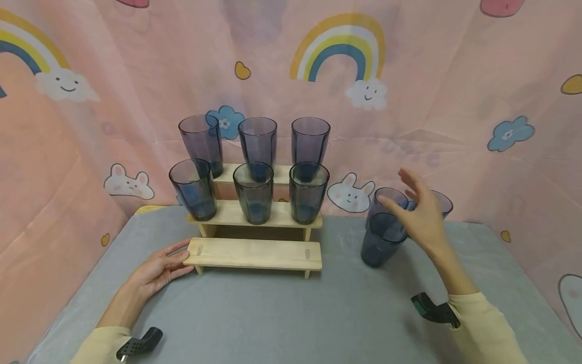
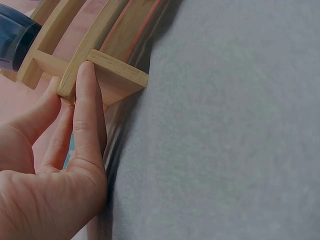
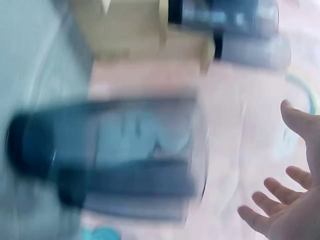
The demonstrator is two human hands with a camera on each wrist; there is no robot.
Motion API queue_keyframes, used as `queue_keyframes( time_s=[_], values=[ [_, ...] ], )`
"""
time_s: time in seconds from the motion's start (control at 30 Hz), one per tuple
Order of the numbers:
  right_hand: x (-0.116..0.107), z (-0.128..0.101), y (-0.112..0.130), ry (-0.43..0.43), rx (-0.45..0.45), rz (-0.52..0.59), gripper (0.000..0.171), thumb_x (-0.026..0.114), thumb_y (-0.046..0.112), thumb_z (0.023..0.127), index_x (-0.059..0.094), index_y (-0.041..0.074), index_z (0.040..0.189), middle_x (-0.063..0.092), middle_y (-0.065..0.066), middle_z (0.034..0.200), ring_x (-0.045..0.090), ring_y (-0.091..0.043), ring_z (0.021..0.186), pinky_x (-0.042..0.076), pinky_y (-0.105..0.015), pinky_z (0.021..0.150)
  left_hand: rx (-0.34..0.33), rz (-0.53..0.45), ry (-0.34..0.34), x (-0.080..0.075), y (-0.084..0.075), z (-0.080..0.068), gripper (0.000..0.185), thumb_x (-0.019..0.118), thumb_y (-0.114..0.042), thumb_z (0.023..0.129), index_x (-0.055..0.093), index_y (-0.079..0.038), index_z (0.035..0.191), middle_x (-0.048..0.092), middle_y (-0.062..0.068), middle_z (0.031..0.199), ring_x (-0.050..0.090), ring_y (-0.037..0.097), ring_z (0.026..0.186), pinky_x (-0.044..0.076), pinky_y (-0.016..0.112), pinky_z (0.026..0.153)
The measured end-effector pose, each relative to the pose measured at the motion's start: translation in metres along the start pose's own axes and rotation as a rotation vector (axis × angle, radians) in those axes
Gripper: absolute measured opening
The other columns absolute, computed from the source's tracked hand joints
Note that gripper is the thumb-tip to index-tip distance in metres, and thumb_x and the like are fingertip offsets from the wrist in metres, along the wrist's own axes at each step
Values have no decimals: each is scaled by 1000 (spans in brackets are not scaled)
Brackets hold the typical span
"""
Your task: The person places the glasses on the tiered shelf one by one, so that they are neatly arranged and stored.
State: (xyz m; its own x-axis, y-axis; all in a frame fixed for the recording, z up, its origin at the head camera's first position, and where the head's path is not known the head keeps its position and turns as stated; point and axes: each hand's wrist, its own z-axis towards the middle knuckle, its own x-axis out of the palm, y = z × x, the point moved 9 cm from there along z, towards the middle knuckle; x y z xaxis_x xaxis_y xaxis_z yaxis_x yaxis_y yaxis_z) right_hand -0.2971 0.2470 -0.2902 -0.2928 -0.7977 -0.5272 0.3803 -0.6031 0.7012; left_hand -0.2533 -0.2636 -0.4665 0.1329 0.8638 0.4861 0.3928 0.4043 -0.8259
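Note:
A three-step wooden riser (image 1: 254, 253) stands on the table. My left hand (image 1: 156, 268) pinches the left end of its lowest step. In the left wrist view, the thumb and fingers (image 2: 85, 115) lie on either side of the board's end. Over a group of blue-tinted drinking glasses at right, my right hand (image 1: 423, 217) hovers with fingers spread and nothing in its grasp. The front glass (image 1: 382, 247) stands before another glass (image 1: 390, 196); a further one (image 1: 443, 202) is partly hidden by the hand. Glasses look blurred beside the open right hand (image 3: 295, 205) in the right wrist view.
The upper step holds three tinted glasses (image 1: 257, 141), and the middle step holds three more glasses (image 1: 253, 194). Grey cloth covers the table (image 1: 273, 318). A pink patterned curtain (image 1: 423, 65) hangs close behind and along the sides.

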Motion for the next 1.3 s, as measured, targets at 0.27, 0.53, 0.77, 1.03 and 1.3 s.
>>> queue_keyframes(
  time_s=[0.27, 0.53, 0.77, 1.03, 1.3],
  values=[
    [-50, -2, -83, -139, 179, -91, 96, 76, 33, 86, 15, 13, 158, 15, -11, 162, 13, -32, 148, 13, -59, 118, -6, 1, -18, -3, 2, -2, 28, 55, 0, 99, 59, -20, 119, 63, 3, 112, 66, 18, 102, 56, 34, 89],
    [-36, -18, -156, 24, 408, 92, 112, 70, 37, 91, -20, 20, 154, -20, -7, 161, -12, -32, 147, 5, -59, 118, -3, 16, -31, -6, 3, -2, 34, 55, -1, 99, 53, -18, 128, 62, 2, 113, 65, 17, 103, 56, 35, 91],
    [-33, -27, -177, 6, 454, 142, 89, 70, 32, 92, 11, 22, 159, 24, -15, 159, 24, -42, 143, 28, -50, 116, -1, 13, -20, -4, 4, -3, 30, 53, 0, 100, 56, -19, 123, 63, 3, 113, 65, 17, 103, 56, 34, 90],
    [-41, -33, -178, -84, 462, 111, 88, 75, 32, 88, 21, 25, 157, 37, -12, 153, 26, -37, 143, 29, -47, 116, -3, -10, -2, 0, 1, -2, 29, 53, 1, 99, 63, -22, 113, 64, 4, 112, 66, 18, 101, 57, 34, 89],
    [-58, -44, -164, -184, 450, 43, 84, 79, 30, 85, 31, 25, 154, 48, -6, 145, 33, -27, 142, 29, -43, 117, -6, -5, -10, -1, 0, 0, 30, 51, 2, 100, 62, -20, 115, 63, 3, 112, 66, 19, 103, 56, 35, 90]
  ],
)
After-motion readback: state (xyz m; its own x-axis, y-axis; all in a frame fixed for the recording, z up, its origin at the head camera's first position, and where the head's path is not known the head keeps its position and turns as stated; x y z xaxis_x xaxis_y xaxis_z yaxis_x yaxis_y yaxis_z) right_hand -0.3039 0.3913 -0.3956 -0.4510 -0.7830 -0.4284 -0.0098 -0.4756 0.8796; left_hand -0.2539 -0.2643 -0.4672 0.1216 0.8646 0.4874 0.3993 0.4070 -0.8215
